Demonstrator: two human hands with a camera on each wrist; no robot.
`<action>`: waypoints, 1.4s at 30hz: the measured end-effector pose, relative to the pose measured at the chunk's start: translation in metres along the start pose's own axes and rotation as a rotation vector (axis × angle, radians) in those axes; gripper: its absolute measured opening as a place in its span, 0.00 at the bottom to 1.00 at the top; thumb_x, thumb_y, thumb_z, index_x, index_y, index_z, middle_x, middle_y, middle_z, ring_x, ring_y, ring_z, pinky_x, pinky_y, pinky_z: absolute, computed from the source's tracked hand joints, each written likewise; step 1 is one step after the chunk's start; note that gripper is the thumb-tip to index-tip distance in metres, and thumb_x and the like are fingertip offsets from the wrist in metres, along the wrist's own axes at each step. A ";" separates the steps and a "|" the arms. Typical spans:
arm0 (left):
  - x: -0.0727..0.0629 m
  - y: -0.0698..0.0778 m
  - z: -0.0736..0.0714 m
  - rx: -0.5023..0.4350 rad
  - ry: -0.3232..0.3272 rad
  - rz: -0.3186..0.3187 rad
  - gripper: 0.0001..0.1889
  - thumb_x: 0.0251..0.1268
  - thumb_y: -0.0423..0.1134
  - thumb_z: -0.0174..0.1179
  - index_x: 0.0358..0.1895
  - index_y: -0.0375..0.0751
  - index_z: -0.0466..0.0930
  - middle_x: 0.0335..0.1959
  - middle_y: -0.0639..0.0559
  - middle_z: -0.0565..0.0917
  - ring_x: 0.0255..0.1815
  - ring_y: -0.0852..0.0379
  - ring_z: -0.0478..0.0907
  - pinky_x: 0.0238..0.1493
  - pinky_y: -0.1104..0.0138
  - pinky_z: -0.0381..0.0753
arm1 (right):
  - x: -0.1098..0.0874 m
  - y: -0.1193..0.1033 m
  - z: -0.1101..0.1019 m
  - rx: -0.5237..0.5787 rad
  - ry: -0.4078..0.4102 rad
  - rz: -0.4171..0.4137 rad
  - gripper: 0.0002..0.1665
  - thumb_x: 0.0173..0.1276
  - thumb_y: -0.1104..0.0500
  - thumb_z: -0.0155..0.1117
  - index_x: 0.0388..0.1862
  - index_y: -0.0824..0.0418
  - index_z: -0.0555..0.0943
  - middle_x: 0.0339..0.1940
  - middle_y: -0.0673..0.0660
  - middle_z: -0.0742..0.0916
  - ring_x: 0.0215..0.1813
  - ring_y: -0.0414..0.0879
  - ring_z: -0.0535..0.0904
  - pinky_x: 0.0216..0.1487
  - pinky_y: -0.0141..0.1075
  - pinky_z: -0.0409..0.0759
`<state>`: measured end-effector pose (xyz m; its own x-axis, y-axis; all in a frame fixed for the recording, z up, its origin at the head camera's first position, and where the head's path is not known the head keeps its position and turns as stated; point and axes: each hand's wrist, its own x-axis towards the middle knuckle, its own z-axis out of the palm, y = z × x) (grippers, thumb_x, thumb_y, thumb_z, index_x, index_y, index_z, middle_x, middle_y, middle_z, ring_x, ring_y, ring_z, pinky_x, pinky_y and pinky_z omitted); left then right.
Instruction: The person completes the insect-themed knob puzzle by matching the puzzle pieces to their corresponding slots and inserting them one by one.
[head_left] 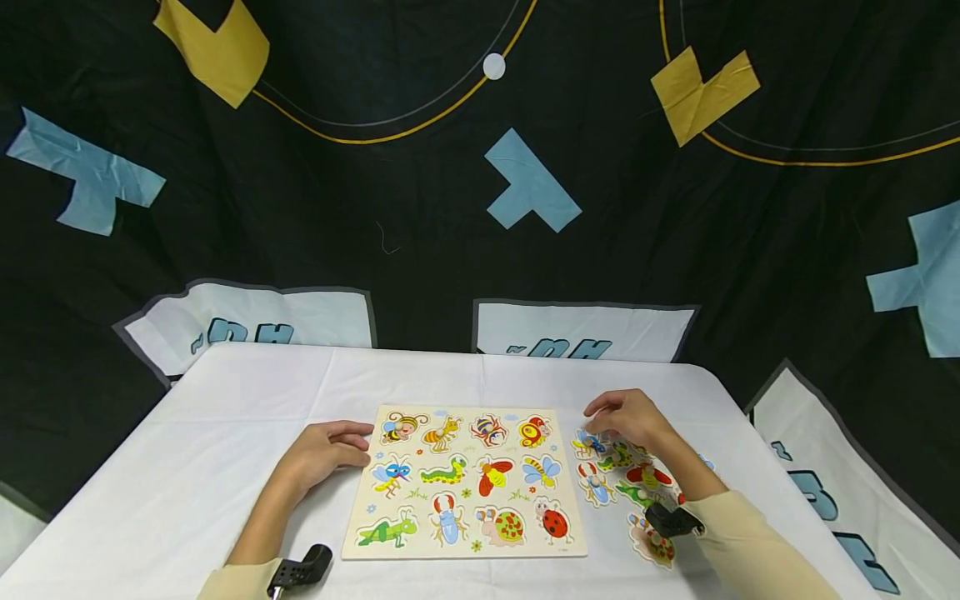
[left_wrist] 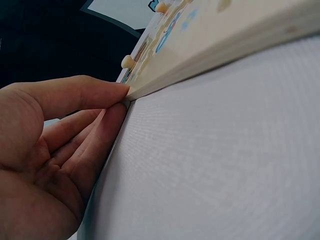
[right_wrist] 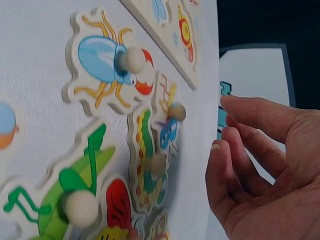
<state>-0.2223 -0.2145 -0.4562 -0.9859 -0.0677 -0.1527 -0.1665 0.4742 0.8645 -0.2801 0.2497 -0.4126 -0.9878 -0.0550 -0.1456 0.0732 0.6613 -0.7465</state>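
Observation:
A wooden puzzle board [head_left: 423, 546] with printed insect pictures lies flat on the table. My left hand [head_left: 328, 454] rests beside its left edge, thumb and fingertips touching the wood. Two round knobs [left_wrist: 128, 62] stand up from the board in the left wrist view. To the right, my right hand [head_left: 628, 417] hovers over loose knobbed insect pieces, holding nothing, its fingers loosely bent. Among these pieces are a blue beetle [right_wrist: 96, 56], a green grasshopper [right_wrist: 55, 215], a caterpillar [right_wrist: 134, 165] and a snail [head_left: 651, 540]. My right forearm hides some of them.
A white cloth covers the table [head_left: 247, 417]. Behind it hangs a black curtain [head_left: 420, 275] with blue and yellow patches. Black wrist cameras [head_left: 300, 571] are strapped to both wrists.

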 end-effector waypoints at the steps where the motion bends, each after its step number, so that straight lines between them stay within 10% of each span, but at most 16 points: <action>1: 0.000 0.000 0.000 0.000 0.000 -0.001 0.29 0.47 0.33 0.75 0.59 0.36 0.83 0.37 0.52 0.88 0.38 0.59 0.81 0.43 0.68 0.76 | 0.000 0.001 -0.002 0.003 0.001 0.002 0.17 0.60 0.57 0.75 0.47 0.62 0.87 0.35 0.54 0.87 0.39 0.50 0.80 0.44 0.40 0.81; 31: 0.000 0.000 -0.001 0.008 -0.003 0.006 0.30 0.49 0.35 0.75 0.60 0.37 0.82 0.38 0.52 0.88 0.38 0.59 0.81 0.43 0.67 0.76 | -0.008 0.035 -0.045 0.014 0.018 0.047 0.20 0.67 0.54 0.69 0.54 0.63 0.85 0.56 0.62 0.86 0.51 0.51 0.80 0.54 0.44 0.80; 42: 0.000 -0.001 -0.001 0.029 0.001 0.010 0.29 0.50 0.36 0.74 0.60 0.38 0.83 0.38 0.52 0.88 0.39 0.59 0.81 0.43 0.66 0.75 | -0.012 0.052 -0.050 0.021 0.028 0.113 0.21 0.66 0.53 0.70 0.52 0.64 0.85 0.42 0.55 0.89 0.43 0.51 0.78 0.43 0.40 0.76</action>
<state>-0.2223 -0.2162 -0.4569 -0.9875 -0.0641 -0.1438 -0.1565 0.5002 0.8516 -0.2714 0.3218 -0.4171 -0.9766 0.0399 -0.2115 0.1867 0.6460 -0.7401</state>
